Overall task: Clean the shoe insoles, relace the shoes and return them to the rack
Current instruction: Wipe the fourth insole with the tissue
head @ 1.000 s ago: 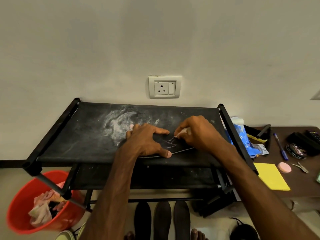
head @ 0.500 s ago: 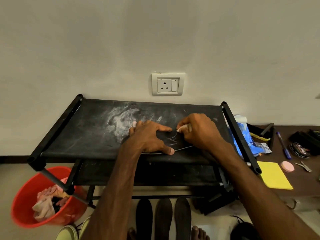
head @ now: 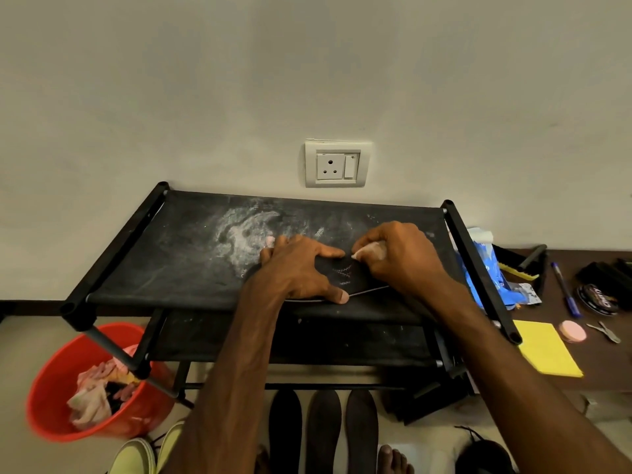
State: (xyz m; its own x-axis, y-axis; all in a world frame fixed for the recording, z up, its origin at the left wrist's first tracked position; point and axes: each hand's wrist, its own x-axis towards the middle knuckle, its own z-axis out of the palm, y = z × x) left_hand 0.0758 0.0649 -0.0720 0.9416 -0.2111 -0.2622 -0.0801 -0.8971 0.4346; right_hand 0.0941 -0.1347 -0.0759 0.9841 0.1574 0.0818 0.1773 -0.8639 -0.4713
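At frame centre the black insole (head: 342, 272) lies crosswise on the rack's top shelf (head: 171, 261). The left hand (head: 301, 268) presses it flat, fingers spread; the right hand (head: 400, 258) pinches a pale wad (head: 371, 249) on its middle.

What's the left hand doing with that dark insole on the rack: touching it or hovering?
Touching. The head view shows the left hand spread flat on the insole, thumb tip pressing its near edge; the right hand pinches a pale wad.

- White socket (head: 337, 164) on the wall.
- Red bucket (head: 44, 405) of crumpled cloths on the floor.
- Yellow sheet (head: 547, 350) at the brown table's (head: 608, 357) near edge, with a pink disc (head: 571, 331) just beside it.
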